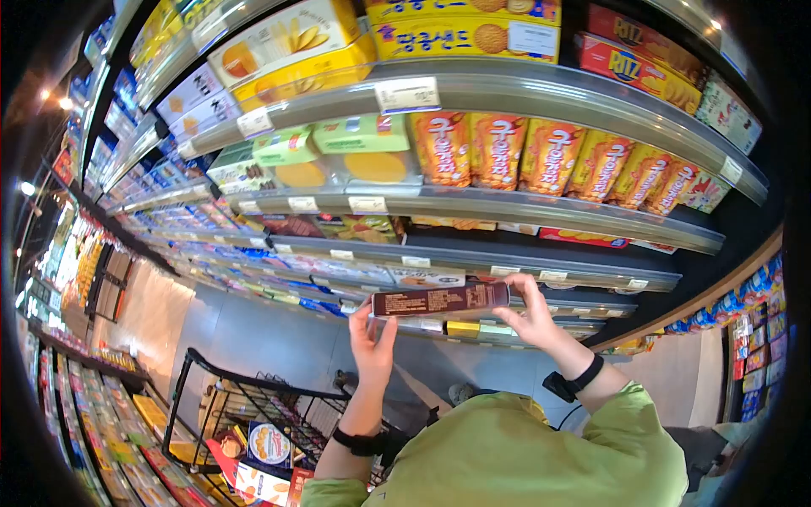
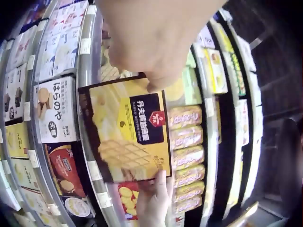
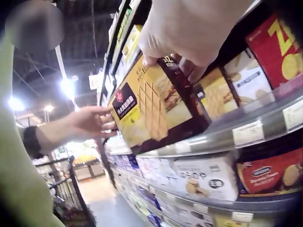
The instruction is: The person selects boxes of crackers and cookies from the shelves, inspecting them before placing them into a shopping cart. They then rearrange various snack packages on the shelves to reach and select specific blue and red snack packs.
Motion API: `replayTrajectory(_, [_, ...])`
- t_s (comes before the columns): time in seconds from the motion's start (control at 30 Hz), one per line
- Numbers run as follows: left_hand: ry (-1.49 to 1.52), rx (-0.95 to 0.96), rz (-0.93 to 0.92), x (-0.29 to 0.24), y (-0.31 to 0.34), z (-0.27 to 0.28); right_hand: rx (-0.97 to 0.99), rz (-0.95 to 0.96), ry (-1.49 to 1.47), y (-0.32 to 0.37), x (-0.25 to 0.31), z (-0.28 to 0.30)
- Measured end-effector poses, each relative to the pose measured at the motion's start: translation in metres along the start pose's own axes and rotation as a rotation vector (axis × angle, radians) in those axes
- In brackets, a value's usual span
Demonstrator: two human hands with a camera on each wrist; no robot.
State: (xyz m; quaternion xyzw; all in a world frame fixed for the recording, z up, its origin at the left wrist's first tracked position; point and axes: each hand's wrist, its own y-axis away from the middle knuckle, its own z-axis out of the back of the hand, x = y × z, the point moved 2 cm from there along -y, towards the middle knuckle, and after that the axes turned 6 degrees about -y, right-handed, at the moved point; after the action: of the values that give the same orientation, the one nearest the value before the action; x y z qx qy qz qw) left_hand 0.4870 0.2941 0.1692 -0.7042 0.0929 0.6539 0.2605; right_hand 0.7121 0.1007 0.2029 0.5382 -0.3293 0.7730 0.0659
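Both hands hold a flat brown-and-yellow box of waffle biscuits (image 1: 439,298) between them, in front of the shelves. In the head view its dark brown narrow side with small print faces up. Its broad face (image 2: 128,127), with a lattice waffle picture and a black label, shows in the left wrist view. My left hand (image 1: 372,348) grips one end with thumb and fingers, and my right hand (image 1: 530,313) grips the opposite end. The right wrist view has the right hand (image 3: 189,28) over a corner of the box (image 3: 151,104), the left hand (image 3: 92,122) at the far edge.
Snack shelves (image 1: 473,203) with price tags stand ahead, holding orange snack bags (image 1: 549,156), yellow biscuit boxes (image 1: 469,38) and red Ritz boxes (image 1: 634,68). A black wire shopping cart (image 1: 253,384) containing several packages (image 1: 270,444) is at the lower left. Another stocked shelf (image 1: 93,422) lines the left side.
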Motion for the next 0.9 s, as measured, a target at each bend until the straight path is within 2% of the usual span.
replayTrajectory(0.03, [0.036, 0.035, -0.006, -0.018, 0.010, 0.016, -0.028, -0.134, -0.248, -0.003, 0.010, -0.012])
replayTrajectory(0.1, [0.218, 0.031, 0.263, -0.054, 0.032, 0.042, 0.004, -0.412, -0.593, -0.012, 0.008, -0.039])
replayTrajectory(0.13, [0.301, 0.056, 0.417, -0.076, 0.044, 0.058, 0.021, -0.559, -0.585, -0.014, 0.019, -0.051])
replayTrajectory(0.17, [0.406, 0.084, 0.414, -0.089, 0.055, 0.071, 0.051, -0.627, -0.620, -0.016, 0.022, -0.067])
replayTrajectory(0.23, [0.302, 0.064, 0.410, -0.099, 0.079, 0.105, 0.107, -0.665, -0.608, -0.021, 0.035, -0.100])
replayTrajectory(0.3, [0.193, -0.025, 0.431, -0.099, 0.105, 0.137, 0.202, -0.681, -0.609, -0.020, 0.043, -0.138])
replayTrajectory(0.37, [0.301, -0.193, 0.471, -0.110, 0.130, 0.160, 0.214, -0.780, -0.595, -0.014, 0.046, -0.175])
replayTrajectory(0.43, [0.423, -0.301, 0.456, -0.105, 0.167, 0.190, 0.418, -0.847, -0.666, -0.003, 0.044, -0.212])
replayTrajectory(0.5, [0.495, -0.463, 0.524, -0.100, 0.212, 0.220, 0.628, -0.961, -0.707, 0.016, 0.069, -0.251])
replayTrajectory(0.57, [0.508, -0.619, 0.581, -0.107, 0.257, 0.238, 0.867, -1.003, -0.613, 0.048, 0.078, -0.289])
replayTrajectory(0.6, [0.376, -0.669, 0.572, -0.092, 0.285, 0.251, 0.948, -1.065, -0.532, 0.066, 0.081, -0.302])
replayTrajectory(0.63, [0.300, -0.704, 0.618, -0.102, 0.304, 0.259, 1.007, -1.087, -0.455, 0.082, 0.083, -0.319])
replayTrajectory(0.7, [0.208, -0.770, 0.551, -0.102, 0.348, 0.277, 1.151, -1.118, -0.489, 0.106, 0.095, -0.353])
replayTrajectory(0.77, [0.077, -0.785, 0.536, -0.112, 0.384, 0.296, 1.269, -0.870, -0.492, 0.135, 0.080, -0.394])
replayTrajectory(0.8, [-0.031, -0.817, 0.516, -0.115, 0.398, 0.310, 1.296, -0.853, -0.294, 0.132, 0.117, -0.406])
replayTrajectory(0.83, [-0.136, -0.845, 0.502, -0.122, 0.408, 0.318, 1.302, -0.846, -0.285, 0.142, 0.118, -0.423])
replayTrajectory(0.9, [-0.222, -0.877, 0.450, -0.134, 0.420, 0.340, 1.329, -0.522, -0.451, 0.158, 0.114, -0.457])
